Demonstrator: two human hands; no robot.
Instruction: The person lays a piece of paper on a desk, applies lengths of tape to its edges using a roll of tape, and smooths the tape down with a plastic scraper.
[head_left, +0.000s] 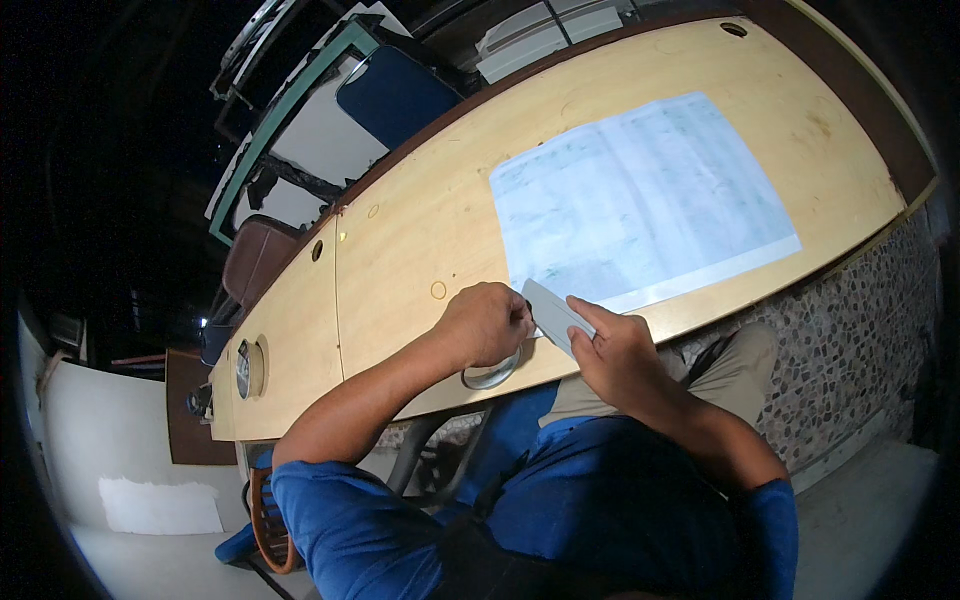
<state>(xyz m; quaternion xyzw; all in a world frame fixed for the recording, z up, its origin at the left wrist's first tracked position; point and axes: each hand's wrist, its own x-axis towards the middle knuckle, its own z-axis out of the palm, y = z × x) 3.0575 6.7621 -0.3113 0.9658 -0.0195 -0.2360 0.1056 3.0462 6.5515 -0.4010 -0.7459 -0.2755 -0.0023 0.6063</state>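
Note:
My right hand (619, 349) holds a thin, flat grey piece (556, 316), tilted above the table's near edge, with thumb and fingers on its right end. My left hand (491, 322) is curled close to the grey piece's left edge. A small dark thing shows at its fingertips; whether the hand grips it or the grey piece cannot be told. Under my left hand a ring-shaped roll, seemingly of tape (491, 377), lies on the table, partly covered. A large whitish-blue sheet (637, 195) with faint marks lies flat beyond my hands.
The long, pale wooden table (405, 277) has a dark far edge and cable holes. A round container (251, 367) stands towards its left end. A blue chair back (397, 97) and a brown chair back (262, 259) are beyond the table. A wooden chair (270, 521) is at lower left.

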